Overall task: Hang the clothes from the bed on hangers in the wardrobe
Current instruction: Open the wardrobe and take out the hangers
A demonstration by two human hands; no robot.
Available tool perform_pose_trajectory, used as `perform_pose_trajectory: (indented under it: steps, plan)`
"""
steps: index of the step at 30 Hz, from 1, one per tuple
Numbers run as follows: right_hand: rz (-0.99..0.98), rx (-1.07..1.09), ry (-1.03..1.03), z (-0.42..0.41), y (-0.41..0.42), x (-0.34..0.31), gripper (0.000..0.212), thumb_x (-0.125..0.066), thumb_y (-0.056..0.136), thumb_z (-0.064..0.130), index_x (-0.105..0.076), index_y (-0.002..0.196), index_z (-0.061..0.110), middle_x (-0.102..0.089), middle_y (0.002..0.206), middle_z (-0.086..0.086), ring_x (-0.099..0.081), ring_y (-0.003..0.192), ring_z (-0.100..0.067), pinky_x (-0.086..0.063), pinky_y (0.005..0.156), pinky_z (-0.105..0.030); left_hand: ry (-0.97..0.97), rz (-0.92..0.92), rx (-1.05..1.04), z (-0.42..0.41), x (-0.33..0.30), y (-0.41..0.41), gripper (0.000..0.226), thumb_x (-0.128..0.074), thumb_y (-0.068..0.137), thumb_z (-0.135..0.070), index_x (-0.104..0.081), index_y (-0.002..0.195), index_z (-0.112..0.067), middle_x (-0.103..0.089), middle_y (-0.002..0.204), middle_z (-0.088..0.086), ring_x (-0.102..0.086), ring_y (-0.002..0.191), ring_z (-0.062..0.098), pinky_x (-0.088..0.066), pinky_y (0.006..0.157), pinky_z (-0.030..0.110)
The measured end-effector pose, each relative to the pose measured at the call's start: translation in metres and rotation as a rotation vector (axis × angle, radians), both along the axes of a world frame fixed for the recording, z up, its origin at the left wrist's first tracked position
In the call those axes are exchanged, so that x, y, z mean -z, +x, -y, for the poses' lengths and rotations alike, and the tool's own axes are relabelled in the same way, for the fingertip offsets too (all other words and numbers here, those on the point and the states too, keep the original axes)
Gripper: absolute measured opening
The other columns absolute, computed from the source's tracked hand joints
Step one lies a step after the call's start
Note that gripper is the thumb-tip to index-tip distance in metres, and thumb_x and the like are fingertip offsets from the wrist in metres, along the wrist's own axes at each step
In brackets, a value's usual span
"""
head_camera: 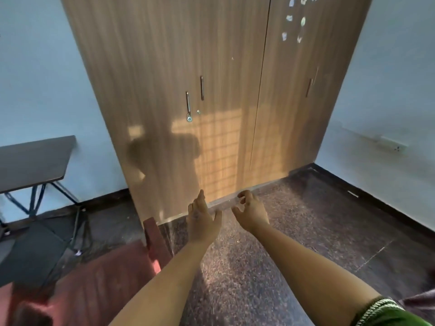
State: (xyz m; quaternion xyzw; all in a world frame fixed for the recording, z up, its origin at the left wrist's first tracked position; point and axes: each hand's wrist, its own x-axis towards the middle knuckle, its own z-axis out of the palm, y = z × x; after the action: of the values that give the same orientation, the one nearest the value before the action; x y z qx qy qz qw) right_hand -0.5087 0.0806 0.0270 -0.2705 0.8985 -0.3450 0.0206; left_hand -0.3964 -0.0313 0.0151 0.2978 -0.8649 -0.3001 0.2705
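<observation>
I stand facing the wardrobe, whose wooden doors are shut. Two bar handles sit side by side near the middle, with a small lock at the foot of the left one; a third handle is on the right door, below some pale stickers. My shadow falls on the lower part of the doors beside a patch of barred sunlight.

Both my arms reach forward, bare, and neither holds anything. My left hand is wide, fingers straight and together, thumb spread off to the right. My right hand is just beside it and apart from it, fingers loosely curled, thumb out to the left, empty. Both hang in the air in front of the wardrobe's base, touching nothing.

At lower left is the corner of the bed with its reddish cover and wooden post; I can make out no clothes on the part that shows. A dark tabletop on metal legs stands by the left wall. The floor is dark speckled stone. A green sleeve shows at my right arm.
</observation>
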Motion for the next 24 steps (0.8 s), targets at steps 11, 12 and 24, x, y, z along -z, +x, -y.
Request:
perform_pose_trajectory:
  steps: [11,12,24]
  plan:
    - [-0.076,-0.019,-0.13,0.119,-0.201,-0.042,0.04,-0.064,0.086,0.036,-0.05,0.12,0.022,-0.056,0.111,0.001,-0.055,0.095,-0.017,-0.052,0.077,-0.036,-0.031,-0.103,-0.057,0.12,-0.044,-0.204,0.066,-0.056,0.094,-0.033,-0.027,0.148,-0.006,-0.039,0.149,0.01,-0.036,0.135,0.028,-0.034,0.108,0.038]
    - [-0.065,-0.014,-0.153,0.129,-0.215,-0.042,0.039,-0.064,0.086,0.036,-0.05,0.119,0.022,-0.056,0.11,0.002,-0.055,0.096,-0.017,-0.052,0.078,-0.036,-0.029,-0.112,-0.061,0.127,-0.045,-0.219,0.067,-0.056,0.094,-0.033,-0.027,0.148,-0.006,-0.038,0.15,0.01,-0.036,0.136,0.027,-0.034,0.107,0.035]
    - [-0.094,-0.213,-0.239,0.267,-0.409,-0.046,0.034,-0.064,0.085,0.036,-0.049,0.115,0.029,-0.054,0.109,0.006,-0.051,0.094,-0.011,-0.049,0.08,-0.029,-0.006,-0.242,-0.263,0.232,-0.046,-0.395,0.062,-0.062,0.091,-0.026,-0.036,0.143,-0.004,-0.05,0.138,0.011,-0.043,0.126,0.028,-0.035,0.099,0.031]
